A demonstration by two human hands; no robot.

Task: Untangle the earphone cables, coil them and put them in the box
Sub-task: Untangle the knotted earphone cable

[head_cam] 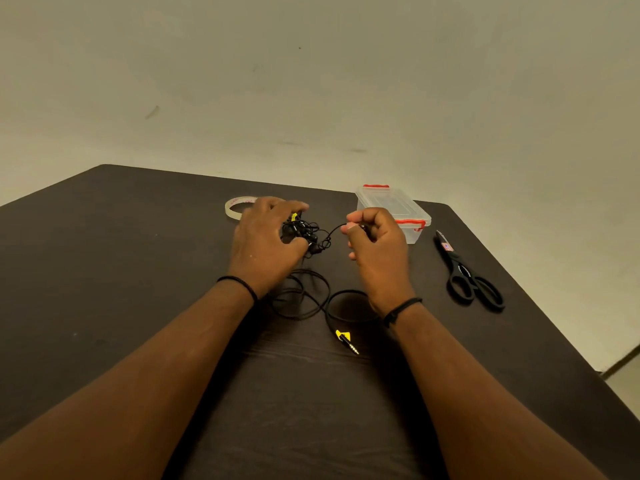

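Tangled black earphone cables sit bunched mid-table, knot held up between both hands. Left hand wraps the knot from the left, fingers curled over the top, thumb underneath, gripping it; a yellow tag pokes out by the fingertips. One thin strand runs right from the knot to the right hand, which pinches the strand's end between thumb and curled forefinger; whether that end is an earbud can't be told. Other fingers of that hand are tucked in.

Below the knot, loose cable loops lie flat on the dark brown wooden table, between the two wrists. A black jack plug with yellow tape flag trails from the loops toward the person, lying on the table, untouched.

Clear plastic box with red latches stands just behind the right hand, lid on, near the far table edge. Roll of clear tape lies flat behind the left hand, partly hidden by it. Black-handled scissors lie closed to the right, apart from the hand, close to the right table edge. Bare tabletop spreads wide to the left and in front near the person. Each wrist has a thin black band.
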